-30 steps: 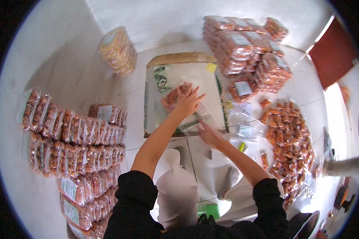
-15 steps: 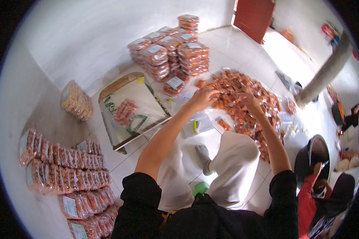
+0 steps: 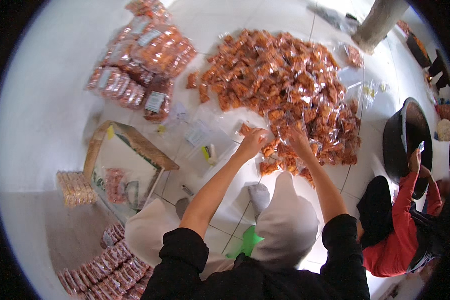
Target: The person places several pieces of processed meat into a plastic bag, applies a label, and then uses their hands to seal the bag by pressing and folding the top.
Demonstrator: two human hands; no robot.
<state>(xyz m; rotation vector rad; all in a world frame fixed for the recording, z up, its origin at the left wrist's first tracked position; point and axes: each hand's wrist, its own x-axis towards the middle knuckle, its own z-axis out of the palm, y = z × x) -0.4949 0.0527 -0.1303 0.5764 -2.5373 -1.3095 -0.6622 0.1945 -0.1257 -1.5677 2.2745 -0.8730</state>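
Packets of orange-brown pieces (image 3: pixel 280 75): broad, loose heap on white floor tiles (image 3: pixel 227 220); clear glossy film, crinkled; contents rough, irregular chunks.

Right grip (image 3: pixel 299 141): at the heap's near edge, fingers down among the packets; cannot tell whether closed on one. Left grip (image 3: pixel 252 143): fingers curved, just beside stray packets at the heap's near left; cannot tell whether anything is held.

Left of it: flat clear plastic bags (image 3: pixel 210 132), thin, one pale label visible, lettering too small to read; yellow-green object (image 3: pixel 206 151) near them.

Farther left: large filled bags (image 3: pixel 165 50), stacked, pillow-shaped; pale rectangular labels (image 3: pixel 155 101), print illegible. Nearer: sloping board (image 3: pixel 122 155), white face, green printed marks, tan edge; filled clear bag (image 3: pixel 116 185) rests on it.

Right side: round black tub (image 3: pixel 395 145), smooth-walled; beside it, a co-worker's red sleeve (image 3: pixel 404 210).
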